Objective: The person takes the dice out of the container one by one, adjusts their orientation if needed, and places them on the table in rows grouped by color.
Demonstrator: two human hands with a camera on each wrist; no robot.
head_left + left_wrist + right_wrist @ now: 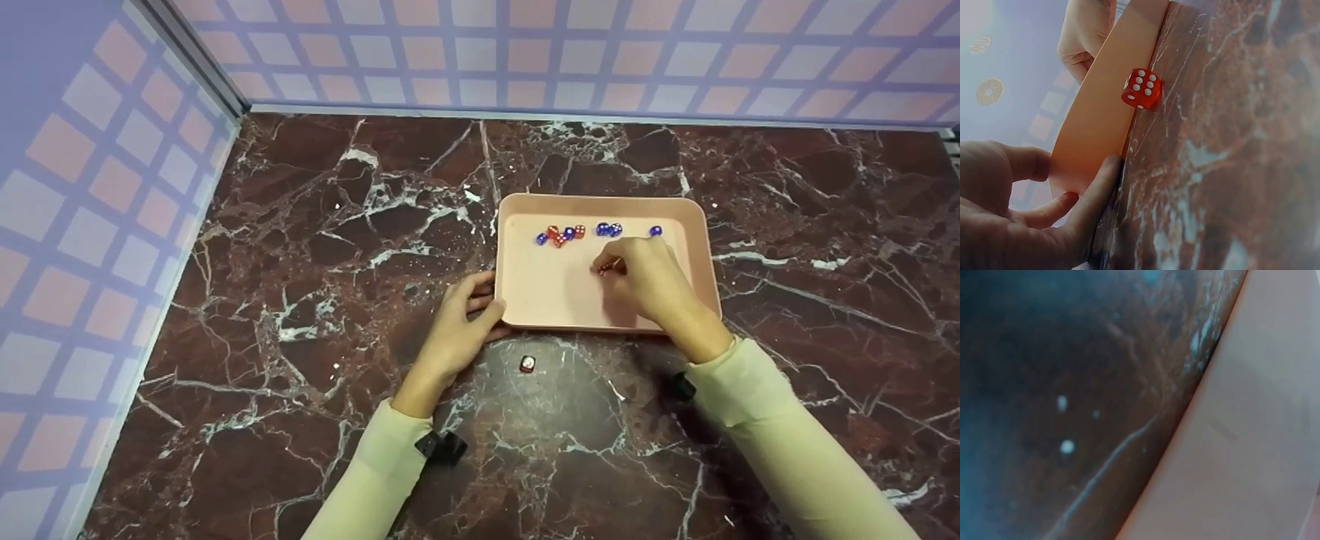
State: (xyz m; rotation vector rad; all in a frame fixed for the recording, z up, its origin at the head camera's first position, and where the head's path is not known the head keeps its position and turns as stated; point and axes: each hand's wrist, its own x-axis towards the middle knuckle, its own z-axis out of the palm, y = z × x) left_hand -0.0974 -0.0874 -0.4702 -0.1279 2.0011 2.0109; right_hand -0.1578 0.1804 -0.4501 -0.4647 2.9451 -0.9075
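Observation:
A shallow peach tray (540, 289) lies on the marble-patterned table. My left hand (461, 322) grips its near left corner, the thumb at the rim and fingers along the outer wall. Over the tray floor, my right hand (645, 277) pinches a red die (606, 268), partly hidden by the fingers. Along the tray's far side lie several dice: a mixed cluster with a red die (580, 231), a blue pair (609, 229) and a single blue die (655, 231) at the right. One red die (1141, 88) sits on the table outside the near wall.
The tray's pale outer wall (1230, 416) fills the right of the right wrist view, beside the blurred dark table (1100, 371). Checked panels (525, 56) border the table at the back and left.

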